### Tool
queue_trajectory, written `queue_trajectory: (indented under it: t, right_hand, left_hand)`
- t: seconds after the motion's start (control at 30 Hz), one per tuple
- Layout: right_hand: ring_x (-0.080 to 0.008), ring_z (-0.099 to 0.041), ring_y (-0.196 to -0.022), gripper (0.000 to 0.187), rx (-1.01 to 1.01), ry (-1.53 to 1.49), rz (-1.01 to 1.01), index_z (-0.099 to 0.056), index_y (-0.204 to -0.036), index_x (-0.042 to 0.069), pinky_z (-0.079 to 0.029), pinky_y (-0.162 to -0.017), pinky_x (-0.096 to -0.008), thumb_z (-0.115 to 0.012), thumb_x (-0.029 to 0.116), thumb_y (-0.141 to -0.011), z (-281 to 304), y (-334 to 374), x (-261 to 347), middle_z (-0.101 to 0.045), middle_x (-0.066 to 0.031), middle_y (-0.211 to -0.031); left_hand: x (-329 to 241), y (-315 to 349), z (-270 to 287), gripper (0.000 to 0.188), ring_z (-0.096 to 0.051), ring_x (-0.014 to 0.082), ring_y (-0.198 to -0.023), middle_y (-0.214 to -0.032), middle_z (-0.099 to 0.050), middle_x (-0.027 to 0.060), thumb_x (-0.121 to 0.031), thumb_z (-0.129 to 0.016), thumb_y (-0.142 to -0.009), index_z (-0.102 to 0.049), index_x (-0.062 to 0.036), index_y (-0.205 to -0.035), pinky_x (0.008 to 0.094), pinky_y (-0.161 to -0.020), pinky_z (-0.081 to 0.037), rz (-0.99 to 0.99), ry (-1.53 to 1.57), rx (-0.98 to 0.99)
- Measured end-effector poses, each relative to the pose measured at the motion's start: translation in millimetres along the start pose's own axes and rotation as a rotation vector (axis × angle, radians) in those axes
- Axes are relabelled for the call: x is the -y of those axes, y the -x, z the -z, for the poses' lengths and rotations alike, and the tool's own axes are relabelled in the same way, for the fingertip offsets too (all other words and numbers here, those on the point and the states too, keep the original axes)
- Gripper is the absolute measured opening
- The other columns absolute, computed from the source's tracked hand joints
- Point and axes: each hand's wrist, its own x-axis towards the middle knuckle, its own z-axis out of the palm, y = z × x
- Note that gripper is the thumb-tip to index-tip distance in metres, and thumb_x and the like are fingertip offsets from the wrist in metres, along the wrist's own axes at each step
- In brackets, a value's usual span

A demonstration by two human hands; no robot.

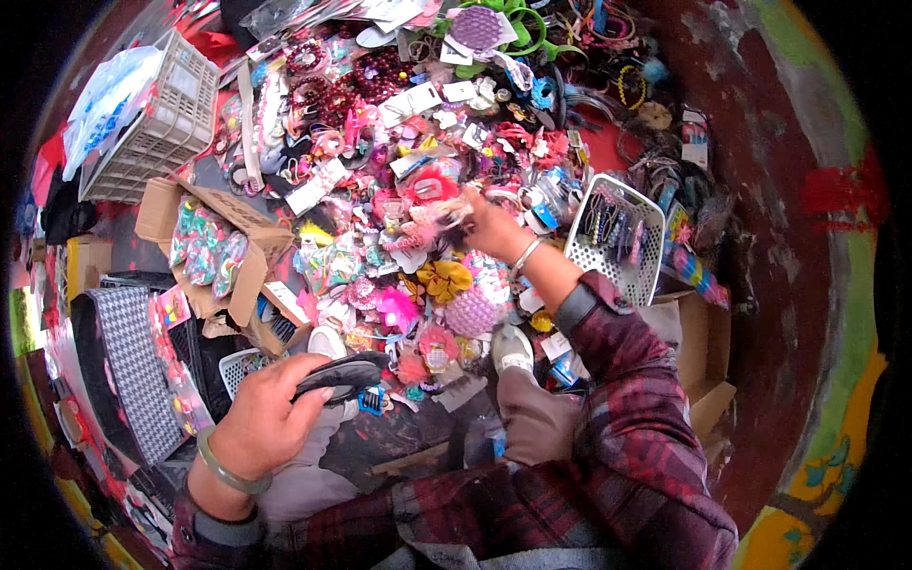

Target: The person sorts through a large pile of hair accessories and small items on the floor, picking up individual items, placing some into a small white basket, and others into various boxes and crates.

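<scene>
My left hand (271, 413), low on the left, is closed around a flat black piece (347, 373) with rounded ends; its exact kind is unclear. Reaching into the heap's middle, my right hand (494, 230) has its fingers drawn together, slightly blurred. Something pale and see-through shows at its fingertips, too unclear to name. Below that hand lie a mustard-yellow scrunchie (444, 280) and a lilac bumpy round piece (472, 312). A pink feathery ornament (398, 309) sits just left of them. Several carded and bagged hair accessories surround the fingers.
A white perforated basket (655, 261) holding hair pieces stands right of my right forearm. On the left are an opened cardboard box (249, 211) of bagged colourful items and a grey plastic crate (176, 119). My shoes (514, 350) border the heap's near edge. A dark red wall (760, 209) rises at right.
</scene>
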Motion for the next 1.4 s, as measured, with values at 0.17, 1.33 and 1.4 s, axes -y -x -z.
queue_trajectory:
  t: [0.17,1.33,1.4]
  right_hand:
    - [-0.0374,-0.063,-0.070,0.017,-0.025,0.279,-0.041,-0.061,-0.083,-0.002,-0.051,-0.064,-0.0455,-0.050,0.008,-0.074,-12,24,10,-0.062,-0.0210,-0.073]
    - [-0.0080,-0.056,-0.061,0.016,-0.049,-1.151,-0.353,-0.059,-0.097,0.004,-0.050,-0.057,-0.0236,-0.063,0.007,-0.082,86,145,8,-0.059,0.0009,-0.077]
    - [-0.0113,-0.059,-0.068,0.013,-0.279,-1.044,-0.445,-0.061,-0.093,0.003,-0.051,-0.058,-0.0257,-0.063,0.009,-0.082,95,148,-9,-0.062,-0.0022,-0.081]
  left_hand:
    - [-4,0,-1,0.026,-0.061,0.0342,-0.077,-0.085,-0.061,0.0199,-0.007,-0.059,-0.078,-0.056,0.0008,-0.102,0.0362,-0.067,-0.047,-0.005,0.044,0.000]
    - [0,0,-12,0.023,-0.060,0.0319,-0.071,-0.079,-0.060,0.0185,-0.006,-0.060,-0.077,-0.056,0.0005,-0.098,0.0355,-0.064,-0.046,-0.042,-0.028,-0.020]
    - [-1,3,-11,0.022,-0.060,0.0320,-0.071,-0.079,-0.060,0.0183,-0.006,-0.060,-0.077,-0.056,0.0003,-0.098,0.0356,-0.064,-0.046,-0.034,-0.012,-0.033]
